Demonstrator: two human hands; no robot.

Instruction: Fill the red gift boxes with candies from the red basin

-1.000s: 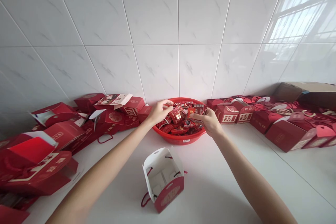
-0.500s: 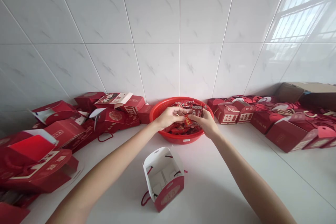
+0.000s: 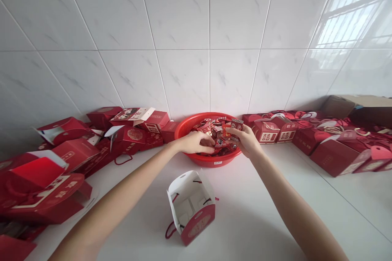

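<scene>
A red plastic basket (image 3: 196, 159) of small wrapped candies (image 3: 219, 132) stands against the wall. My left hand (image 3: 197, 142) reaches into its left side. The thumb and fingers are apart, curved over the candies, and their tips are partly hidden. At the basket's right rim, my right hand (image 3: 246, 139) is closed on red wrapped candies (image 3: 236, 124), held between thumb and fingers. Nearer to me sits an upright red gift box (image 3: 199, 224), its top unfolded and its white inside showing. Cord handles hang at its sides.
Several red boxes (image 3: 131, 138), some with raised flaps, are piled along the left. On the right, rows of closed red boxes (image 3: 337, 157) line the table, with a brown cardboard carton (image 3: 361, 104) behind them. A tiled wall (image 3: 183, 81) bounds the back.
My hands have parted. The left one has dropped lower into the basket; the right one has shifted a little to the right with the candies. The near box stays put.
</scene>
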